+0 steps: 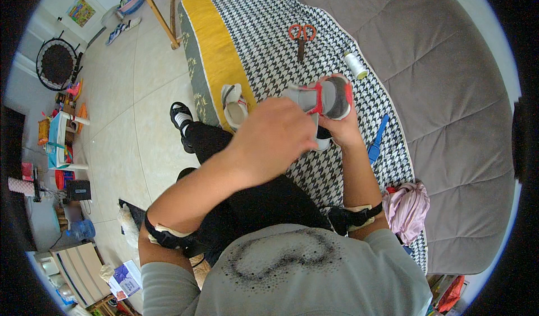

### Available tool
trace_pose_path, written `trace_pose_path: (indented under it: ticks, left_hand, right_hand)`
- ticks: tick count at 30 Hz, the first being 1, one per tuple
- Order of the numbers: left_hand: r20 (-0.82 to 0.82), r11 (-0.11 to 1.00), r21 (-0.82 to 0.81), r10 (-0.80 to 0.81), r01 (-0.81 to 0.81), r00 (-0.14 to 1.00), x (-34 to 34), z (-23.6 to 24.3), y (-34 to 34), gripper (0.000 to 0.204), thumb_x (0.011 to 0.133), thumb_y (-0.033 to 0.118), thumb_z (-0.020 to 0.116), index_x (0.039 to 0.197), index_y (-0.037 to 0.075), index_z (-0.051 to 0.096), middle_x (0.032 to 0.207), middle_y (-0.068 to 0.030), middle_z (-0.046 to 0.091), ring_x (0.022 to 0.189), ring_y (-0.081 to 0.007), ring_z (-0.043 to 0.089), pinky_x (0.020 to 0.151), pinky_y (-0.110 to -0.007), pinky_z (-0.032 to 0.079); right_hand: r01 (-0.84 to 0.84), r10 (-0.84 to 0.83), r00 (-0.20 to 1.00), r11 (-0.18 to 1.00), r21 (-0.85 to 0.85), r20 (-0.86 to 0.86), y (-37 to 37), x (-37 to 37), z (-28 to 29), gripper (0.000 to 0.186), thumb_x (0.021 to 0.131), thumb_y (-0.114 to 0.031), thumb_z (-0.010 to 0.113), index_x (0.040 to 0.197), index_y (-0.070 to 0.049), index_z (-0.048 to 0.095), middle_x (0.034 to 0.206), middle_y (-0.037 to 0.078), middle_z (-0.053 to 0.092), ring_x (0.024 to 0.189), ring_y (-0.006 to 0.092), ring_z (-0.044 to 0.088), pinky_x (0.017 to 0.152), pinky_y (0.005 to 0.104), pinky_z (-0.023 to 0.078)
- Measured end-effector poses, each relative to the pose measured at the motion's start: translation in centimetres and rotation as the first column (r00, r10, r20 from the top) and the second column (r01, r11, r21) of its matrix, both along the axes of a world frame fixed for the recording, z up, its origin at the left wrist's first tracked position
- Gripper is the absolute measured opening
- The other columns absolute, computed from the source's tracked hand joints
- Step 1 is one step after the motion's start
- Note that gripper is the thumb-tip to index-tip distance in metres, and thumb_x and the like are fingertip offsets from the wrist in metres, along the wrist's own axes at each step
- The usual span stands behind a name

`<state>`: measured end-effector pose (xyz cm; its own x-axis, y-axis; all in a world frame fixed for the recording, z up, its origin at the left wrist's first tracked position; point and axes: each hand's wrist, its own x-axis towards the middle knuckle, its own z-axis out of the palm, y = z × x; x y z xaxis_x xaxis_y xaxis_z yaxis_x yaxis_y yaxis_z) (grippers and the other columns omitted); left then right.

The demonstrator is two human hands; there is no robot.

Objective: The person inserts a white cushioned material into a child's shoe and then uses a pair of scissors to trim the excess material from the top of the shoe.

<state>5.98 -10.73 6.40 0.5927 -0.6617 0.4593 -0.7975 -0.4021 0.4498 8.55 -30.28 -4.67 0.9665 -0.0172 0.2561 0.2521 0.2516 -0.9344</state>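
Though the shoe (328, 98) is grey (mostly), red trims it; it's held.

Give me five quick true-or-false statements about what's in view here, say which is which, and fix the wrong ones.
1. The right hand holds a shoe. True.
2. The scissors and spool lie on the patterned cloth. True.
3. The spool is left of the scissors. False: it is right of them.
4. Only one shoe shows. False: another shoe lies left of the held one.
5. A blue watch lies right of the right hand. True.
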Motion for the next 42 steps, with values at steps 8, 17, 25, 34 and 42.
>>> trace_pose_path:
  ticks: [8, 17, 25, 34, 42]
  left_hand:
    - [-0.373, 0.948, -0.308, -0.038, -0.085, 0.927, -0.1, -3.4, -0.3, 0.032, 0.066, 0.013, 0.075, 0.087, 0.005, 0.054, 0.089, -0.0055, 0.055, 0.092, -0.0196, 0.053, 0.082, -0.033, 0.041]
    - [-0.749, 0.68, -0.633, -0.417, -0.369, 0.516, 0.6, -3.6, -1.4, 0.025, 0.088, 0.021, 0.056, 0.105, 0.003, 0.054, 0.091, -0.0002, 0.055, 0.085, -0.0092, 0.051, 0.08, -0.024, 0.04]
    - [-0.833, 0.69, -0.532, -0.324, -0.491, 0.448, 0.5, -4.1, -0.5, 0.009, 0.086, 0.011, 0.058, 0.091, 0.004, 0.061, 0.085, 0.0013, 0.059, 0.079, -0.006, 0.052, 0.074, -0.021, 0.041]
    - [-0.686, 0.69, -0.456, 0.129, -0.562, 0.716, 0.2, -5.4, 3.4, 0.006, 0.084, 0.008, 0.062, 0.079, 0.005, 0.06, 0.074, 0.0057, 0.05, 0.068, -0.0036, 0.045, 0.062, -0.018, 0.035]
    - [-0.581, 0.709, -0.461, 0.214, -0.535, 0.785, -1.7, -6.2, 4.2, 0.007, 0.081, 0.006, 0.063, 0.082, 0.001, 0.058, 0.081, -0.0011, 0.053, 0.078, -0.0102, 0.05, 0.073, -0.023, 0.04]
  right_hand:
    - [0.586, -0.228, 0.506, 0.799, -0.137, 0.832, 1.0, 0.3, 1.7, 0.058, 0.062, -0.003, 0.078, 0.104, -0.012, 0.039, 0.112, 0.018, 0.053, 0.113, 0.0382, 0.049, 0.099, 0.0527, 0.034]
    - [0.692, 0.068, 0.327, 0.662, -0.287, 0.943, -0.9, -0.4, 2.0, 0.04, 0.066, -0.01, 0.07, 0.096, -0.019, 0.045, 0.11, 0.012, 0.055, 0.108, 0.0356, 0.052, 0.097, 0.0536, 0.034]
    - [0.664, 0.193, 0.333, 0.648, -0.374, 0.923, 0.2, -0.4, 0.8, 0.037, 0.066, -0.013, 0.068, 0.097, -0.026, 0.053, 0.114, 0.007, 0.053, 0.111, 0.0317, 0.049, 0.099, 0.0489, 0.033]
    - [0.289, -0.17, 0.899, 0.924, -0.252, 0.404, 3.4, -1.6, 1.3, 0.053, 0.076, 0.0, 0.052, 0.128, -0.008, 0.041, 0.136, 0.015, 0.028, 0.121, 0.0312, 0.039, 0.099, 0.0431, 0.033]
    - [-0.337, 0.509, 0.811, 0.81, 0.479, -0.29, 8.7, -2.2, 3.4, 0.058, 0.084, -0.017, 0.06, 0.131, -0.008, 0.028, 0.121, 0.01, 0.048, 0.108, 0.0195, 0.051, 0.09, 0.0353, 0.043]
